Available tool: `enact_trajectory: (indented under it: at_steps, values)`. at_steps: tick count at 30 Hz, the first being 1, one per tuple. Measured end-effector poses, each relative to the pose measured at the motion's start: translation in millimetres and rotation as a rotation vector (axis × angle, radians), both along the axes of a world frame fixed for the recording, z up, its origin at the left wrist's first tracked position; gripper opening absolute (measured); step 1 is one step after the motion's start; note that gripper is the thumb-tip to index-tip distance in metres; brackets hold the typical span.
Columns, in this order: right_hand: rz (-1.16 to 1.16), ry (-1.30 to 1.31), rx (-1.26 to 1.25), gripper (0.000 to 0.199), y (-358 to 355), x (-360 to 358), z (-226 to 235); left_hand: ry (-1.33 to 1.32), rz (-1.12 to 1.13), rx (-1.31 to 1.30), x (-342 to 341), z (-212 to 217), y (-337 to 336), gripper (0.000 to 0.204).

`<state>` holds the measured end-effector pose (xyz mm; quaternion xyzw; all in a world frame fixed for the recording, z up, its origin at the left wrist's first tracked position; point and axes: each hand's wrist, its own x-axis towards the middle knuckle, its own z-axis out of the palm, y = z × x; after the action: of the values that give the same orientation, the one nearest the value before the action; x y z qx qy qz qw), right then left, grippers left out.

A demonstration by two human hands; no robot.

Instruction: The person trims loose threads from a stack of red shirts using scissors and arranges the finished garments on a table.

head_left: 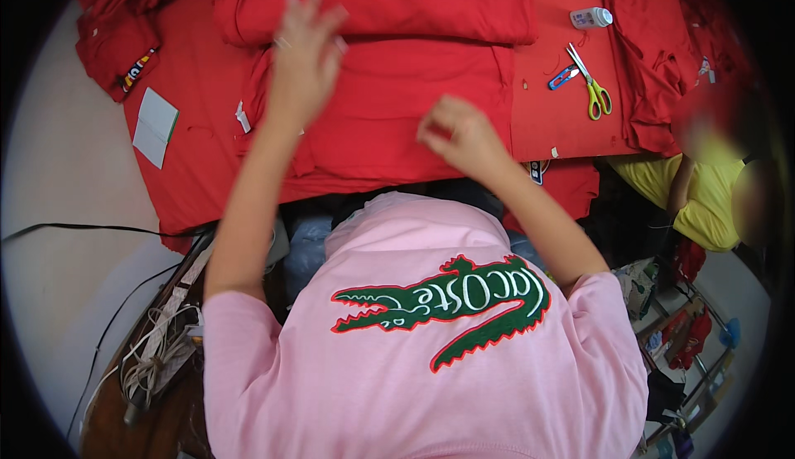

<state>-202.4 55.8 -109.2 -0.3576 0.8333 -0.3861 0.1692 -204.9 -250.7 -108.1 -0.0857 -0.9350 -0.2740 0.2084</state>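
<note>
Two folded red cloth pieces lie in front of me: a far one (397, 0) and a nearer one (381, 86), partly under it. My left hand (305, 62) is over their left part, its fingers spread and slightly blurred. Nothing shows in its grip. Above the right side of the nearer cloth, my right hand (464, 134) is curled, thumb close to the fingers. I see no fabric pulled up in it. Whether either hand touches the cloth I cannot tell.
Yellow-handled scissors (593, 86), a small blue thread snipper (563, 77) and a white bottle (591, 18) lie at right. A small pad (155, 128) lies at left. More red cloth (654, 62) piles up on the right, near a person in yellow (712, 198). Cables (149, 360) hang lower left.
</note>
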Motion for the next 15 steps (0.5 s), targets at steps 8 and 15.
enact_trajectory:
  at_steps: [8,15]
  values:
    - [0.078,-0.022,0.124,0.013,11,47,-22,-0.486,0.163,-0.283,151,-48,57,0.070]
    - [-0.285,-0.429,0.083,0.011,140,26,8,-0.447,0.197,-0.297,191,-52,17,0.062]
